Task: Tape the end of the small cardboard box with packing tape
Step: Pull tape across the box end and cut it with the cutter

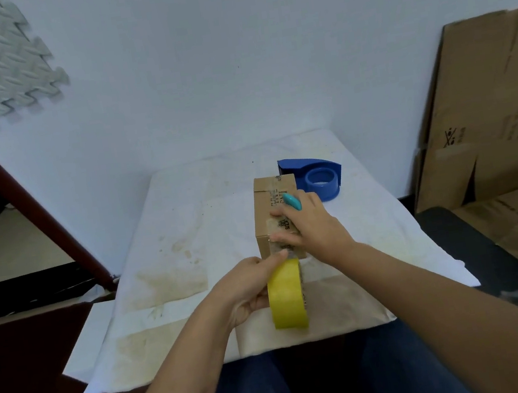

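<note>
Two hands at work, left hand (247, 289) gripping yellow tape roll (286, 295) at 6 o'clock of box (273, 214), right hand (311, 222) pressing tape strip (282, 243) flat, teal cutter (292, 200) pinched between fingers, blue dispenser (318, 174) at 1 o'clock.

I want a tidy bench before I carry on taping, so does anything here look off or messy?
The white table cover carries yellowish-brown stains, heaviest at its near left. The blue tape dispenser lies behind the small cardboard box with no roll in it, while the left hand holds the yellow tape roll bare. The box looks undamaged.
</note>
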Available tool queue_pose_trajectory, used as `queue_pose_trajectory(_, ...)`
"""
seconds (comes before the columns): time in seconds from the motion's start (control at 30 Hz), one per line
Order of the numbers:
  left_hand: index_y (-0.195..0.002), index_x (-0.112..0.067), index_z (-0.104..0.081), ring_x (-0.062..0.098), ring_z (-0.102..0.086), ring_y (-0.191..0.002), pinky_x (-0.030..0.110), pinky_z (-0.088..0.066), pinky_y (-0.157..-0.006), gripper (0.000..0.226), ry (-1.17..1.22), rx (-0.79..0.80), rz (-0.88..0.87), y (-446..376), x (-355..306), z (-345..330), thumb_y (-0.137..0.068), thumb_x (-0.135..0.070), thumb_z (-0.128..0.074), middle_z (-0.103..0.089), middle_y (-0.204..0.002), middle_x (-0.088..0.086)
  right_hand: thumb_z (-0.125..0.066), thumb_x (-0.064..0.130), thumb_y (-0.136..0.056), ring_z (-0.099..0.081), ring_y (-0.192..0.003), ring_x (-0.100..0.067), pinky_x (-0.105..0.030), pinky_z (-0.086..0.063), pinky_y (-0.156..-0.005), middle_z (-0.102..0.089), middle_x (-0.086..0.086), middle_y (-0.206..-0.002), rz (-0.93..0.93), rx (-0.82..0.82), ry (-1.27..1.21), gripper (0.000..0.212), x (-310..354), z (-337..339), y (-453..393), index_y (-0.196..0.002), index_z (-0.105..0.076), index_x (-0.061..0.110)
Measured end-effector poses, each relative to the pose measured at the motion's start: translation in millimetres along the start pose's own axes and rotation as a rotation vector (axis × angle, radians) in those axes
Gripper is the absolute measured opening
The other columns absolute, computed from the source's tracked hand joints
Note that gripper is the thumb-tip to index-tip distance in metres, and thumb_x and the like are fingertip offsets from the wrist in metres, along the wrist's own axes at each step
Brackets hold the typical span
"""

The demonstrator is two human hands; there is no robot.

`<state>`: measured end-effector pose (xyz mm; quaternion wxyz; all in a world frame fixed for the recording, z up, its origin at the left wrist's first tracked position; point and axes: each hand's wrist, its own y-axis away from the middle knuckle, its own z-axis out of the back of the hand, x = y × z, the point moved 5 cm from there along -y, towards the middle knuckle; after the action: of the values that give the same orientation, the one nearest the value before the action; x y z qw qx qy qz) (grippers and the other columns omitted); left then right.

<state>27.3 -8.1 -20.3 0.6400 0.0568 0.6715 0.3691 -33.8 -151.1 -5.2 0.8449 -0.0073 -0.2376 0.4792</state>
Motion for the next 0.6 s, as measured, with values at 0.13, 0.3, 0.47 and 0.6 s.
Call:
queue_pose_trajectory(0.13,-0.122,-0.002,-0.06,0.035,-0.068,-0.111,0.049,-0.054,-0.096,0.052,0.004,-0.007,-0.011,-3.9,-4.9,2.0,-0.09,-0.043,-0.065,-0.068,-0.122,0.025,-0.055,0.058,-0.085,-0.027,-0.13,-0.024,-0.041,-0.048,-0.095,-0.033,-0.008,-0.142,0.01,-0.001,0.044,0.062,1.8,0.6,1.5,-0.137,-0.048,0.025)
queue_pose_trajectory(0.3,-0.122,-0.006,-0.063,0.035,-0.067,-0.112,0.05,-0.055,-0.095,0.054,0.076,-0.029,-0.012,-6.3,-1.7,-1.5,-0.087,-0.047,-0.067,-0.07,-0.121,0.023,-0.057,0.056,-0.086,-0.028,-0.13,-0.024,-0.037,-0.047,-0.094,-0.033,-0.009,-0.142,0.029,-0.024,0.108,0.062,2.8,-2.9,4.2,-0.14,-0.045,0.026)
queue_pose_trajectory(0.47,-0.08,-0.017,-0.083,0.027,-0.072,-0.082,0.041,-0.058,-0.084,0.022,0.226,0.024,-0.012,-3.4,-3.9,-8.8,-0.087,-0.033,-0.069,-0.075,-0.102,0.023,-0.057,0.049,-0.087,-0.027,-0.132,-0.024,-0.037,-0.049,-0.093,-0.031,-0.008,-0.144,0.051,-0.039,0.134,0.062,2.6,-4.8,8.4,-0.142,-0.042,0.026)
queue_pose_trajectory(0.6,-0.092,-0.011,-0.08,0.026,-0.073,-0.072,0.036,-0.061,-0.074,0.019,0.289,0.055,-0.012,-1.3,-6.1,-11.1,-0.081,-0.025,-0.075,-0.076,-0.093,0.018,-0.057,0.052,-0.087,-0.026,-0.132,-0.023,-0.037,-0.048,-0.094,-0.033,-0.007,-0.142,0.06,-0.049,0.124,0.064,0.5,-6.1,7.2,-0.143,-0.041,0.027)
